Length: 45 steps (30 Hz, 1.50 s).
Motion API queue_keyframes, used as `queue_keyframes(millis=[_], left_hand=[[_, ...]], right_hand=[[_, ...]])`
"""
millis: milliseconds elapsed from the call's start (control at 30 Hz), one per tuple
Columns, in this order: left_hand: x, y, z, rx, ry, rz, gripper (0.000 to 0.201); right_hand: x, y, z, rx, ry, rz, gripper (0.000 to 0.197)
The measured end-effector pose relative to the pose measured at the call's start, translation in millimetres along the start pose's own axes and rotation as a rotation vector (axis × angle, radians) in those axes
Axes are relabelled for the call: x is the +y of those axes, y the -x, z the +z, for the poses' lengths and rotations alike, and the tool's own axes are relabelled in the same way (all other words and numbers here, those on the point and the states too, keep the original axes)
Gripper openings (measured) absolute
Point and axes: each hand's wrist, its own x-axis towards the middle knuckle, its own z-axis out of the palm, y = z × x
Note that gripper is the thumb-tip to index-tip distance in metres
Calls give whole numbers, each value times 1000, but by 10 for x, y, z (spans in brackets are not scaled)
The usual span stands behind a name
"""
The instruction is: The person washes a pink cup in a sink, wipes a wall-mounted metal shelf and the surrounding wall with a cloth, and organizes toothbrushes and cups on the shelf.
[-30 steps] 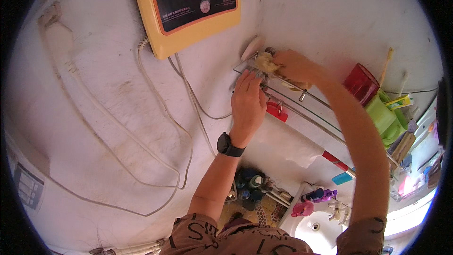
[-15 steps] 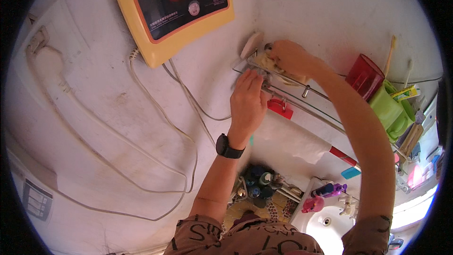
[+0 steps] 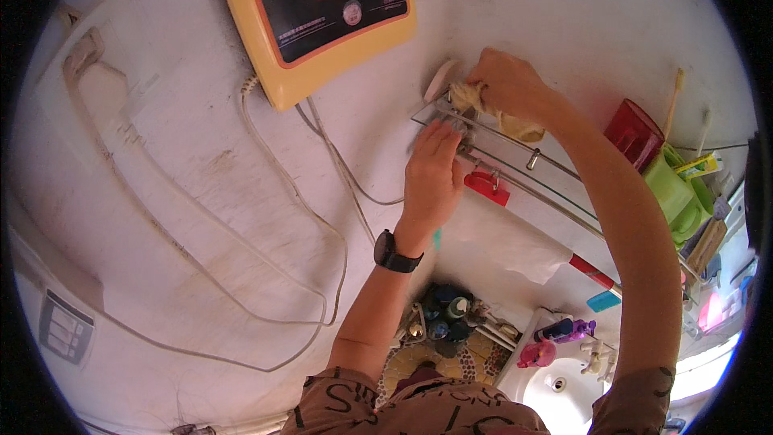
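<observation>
My right hand (image 3: 515, 89) is closed on a pale yellow cloth (image 3: 467, 98) above the far left end of a glass wall shelf (image 3: 555, 191) with metal rails. Part of the cloth hangs down behind the front rail. My left hand (image 3: 433, 181), with a black watch (image 3: 394, 253) on its wrist, is at the shelf's left corner. Its fingers lie close together over the edge, beside a small grey thing (image 3: 465, 122) that I cannot make out; what they grip is partly hidden. A pale oval piece (image 3: 440, 80) leans at the corner near the cloth.
Along the shelf to the right stand a red cup (image 3: 634, 135) and green cups (image 3: 668, 185) with toothbrushes. Below hang a red hook (image 3: 488, 188) and a white sheet (image 3: 511, 242). A yellow display box (image 3: 322, 56) and loose cables (image 3: 294, 193) are at left; a sink (image 3: 555, 403) is lower right.
My right hand has risen a little, lifting the cloth, more of which now shows. My left hand stays at the shelf corner. The whole view has shifted slightly.
</observation>
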Motion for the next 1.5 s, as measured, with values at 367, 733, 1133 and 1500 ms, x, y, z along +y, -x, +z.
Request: queue_keyframes(millis=[367,733,1133,1500], left_hand=[[39,-38,-45,-37,-56,0,33],[-17,7,-33,-53,-67,27,39],[-7,57,-88,-74,-67,-23,44],[91,14,-117,-133,-139,-87,43]], right_hand=[[114,17,310,-152,-258,-201,31],[-220,63,-67,-340,-215,-190,35],[-304,85,-111,-317,-326,-185,45],[-187,-8,-305,-353,-155,128,38]])
